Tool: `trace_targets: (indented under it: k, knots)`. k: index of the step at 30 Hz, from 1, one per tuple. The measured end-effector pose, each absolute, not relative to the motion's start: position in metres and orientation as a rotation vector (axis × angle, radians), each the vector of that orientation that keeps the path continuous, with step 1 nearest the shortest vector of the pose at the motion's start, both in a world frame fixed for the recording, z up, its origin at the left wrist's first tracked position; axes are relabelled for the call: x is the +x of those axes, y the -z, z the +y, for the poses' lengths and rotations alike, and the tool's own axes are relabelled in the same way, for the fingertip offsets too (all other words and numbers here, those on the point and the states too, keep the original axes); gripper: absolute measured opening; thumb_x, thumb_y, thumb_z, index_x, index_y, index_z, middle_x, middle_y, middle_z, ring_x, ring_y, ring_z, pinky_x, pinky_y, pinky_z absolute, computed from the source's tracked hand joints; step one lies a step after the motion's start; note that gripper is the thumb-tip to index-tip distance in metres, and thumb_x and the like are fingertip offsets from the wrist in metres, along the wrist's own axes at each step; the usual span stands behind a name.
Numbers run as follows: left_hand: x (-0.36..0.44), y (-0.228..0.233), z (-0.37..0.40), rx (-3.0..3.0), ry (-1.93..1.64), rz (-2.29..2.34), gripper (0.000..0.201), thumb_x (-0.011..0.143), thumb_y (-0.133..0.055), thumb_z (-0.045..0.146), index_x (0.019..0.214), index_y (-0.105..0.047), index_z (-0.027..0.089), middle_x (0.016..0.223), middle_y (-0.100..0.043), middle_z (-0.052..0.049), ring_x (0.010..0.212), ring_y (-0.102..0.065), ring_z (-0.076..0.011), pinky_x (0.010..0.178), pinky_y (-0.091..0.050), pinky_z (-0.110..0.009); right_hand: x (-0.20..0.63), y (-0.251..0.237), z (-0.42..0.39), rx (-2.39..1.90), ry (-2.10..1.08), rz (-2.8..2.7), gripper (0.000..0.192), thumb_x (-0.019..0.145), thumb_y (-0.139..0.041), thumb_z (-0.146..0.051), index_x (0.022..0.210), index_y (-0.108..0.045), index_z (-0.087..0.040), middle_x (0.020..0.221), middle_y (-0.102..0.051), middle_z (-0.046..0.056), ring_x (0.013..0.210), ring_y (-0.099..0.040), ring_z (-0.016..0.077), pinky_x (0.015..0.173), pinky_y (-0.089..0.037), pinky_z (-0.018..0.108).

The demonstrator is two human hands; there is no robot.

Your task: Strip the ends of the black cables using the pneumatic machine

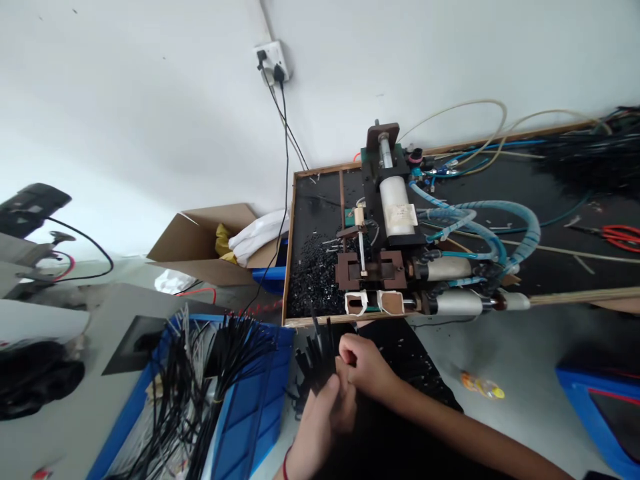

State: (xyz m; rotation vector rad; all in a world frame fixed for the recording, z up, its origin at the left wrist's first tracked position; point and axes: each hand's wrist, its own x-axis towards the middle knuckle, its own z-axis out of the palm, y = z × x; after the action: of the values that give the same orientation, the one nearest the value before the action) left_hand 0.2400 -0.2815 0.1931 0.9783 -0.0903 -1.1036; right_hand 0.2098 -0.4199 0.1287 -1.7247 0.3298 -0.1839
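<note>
A bundle of short black cables (316, 360) fans out from my left hand (315, 420), which is wrapped round it just below the bench's front edge. My right hand (369, 365) is closed, its fingers curled in against my left hand beside the bundle. What lies inside the right fingers is hidden. Straight ahead on the bench stands a pneumatic wire-stripping machine (399, 203), apart from both hands. Its brown clamping jaws (350, 270) sit near the bench's front edge.
Black offcuts (313, 280) cover the bench's left part. On the left, a blue crate (250, 413) holds long black cables (200, 400); behind it is an open cardboard box (200, 233). Red-handled pliers (620, 235) and a black cable pile (595, 160) lie right. Air hoses (520, 220) loop beside the machine.
</note>
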Motion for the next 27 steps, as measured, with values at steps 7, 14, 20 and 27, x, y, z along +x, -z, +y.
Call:
trace_targets:
  k: [7,14,20,27]
  knots:
    - [0.238,-0.199,-0.29,1.019,1.044,0.064,0.04,0.089,-0.083,0.055,0.081,-0.061,0.022,0.051,-0.04,0.01,0.044,-0.026,-0.0082,0.049,-0.033,-0.022,0.194,-0.17,-0.428,-1.608,0.418,0.299,0.016,0.1,-0.05,-0.031,0.086,-0.053,-0.024,0.077,-0.053,-0.001,0.067,-0.049,0.0175,0.063,-0.041,0.03]
    - [0.239,-0.194,-0.297,1.092,1.009,0.115,0.043,0.085,-0.087,0.052,0.067,-0.063,0.022,0.047,-0.039,0.007,0.048,-0.043,-0.0135,0.056,-0.043,-0.028,0.202,-0.19,-0.433,-1.592,0.413,0.315,0.014,0.094,-0.063,-0.024,0.08,-0.058,-0.023,0.072,-0.055,-0.002,0.064,-0.051,0.0165,0.06,-0.04,0.028]
    - [0.24,-0.194,-0.3,1.155,0.993,0.149,0.042,0.08,-0.091,0.053,0.069,-0.066,0.021,0.045,-0.044,0.006,0.049,-0.048,-0.0147,0.051,-0.042,-0.027,0.202,-0.196,-0.437,-1.605,0.395,0.324,0.013,0.091,-0.062,-0.02,0.079,-0.059,-0.023,0.07,-0.055,-0.002,0.063,-0.052,0.0165,0.06,-0.041,0.028]
    - [0.242,-0.189,-0.3,1.193,0.975,0.189,0.041,0.079,-0.091,0.055,0.081,-0.07,0.02,0.05,-0.053,0.005,0.047,-0.048,-0.0129,0.046,-0.038,-0.024,0.202,-0.194,-0.441,-1.644,0.4,0.332,0.017,0.088,-0.059,-0.017,0.074,-0.051,-0.024,0.069,-0.051,-0.003,0.063,-0.049,0.0158,0.059,-0.037,0.028]
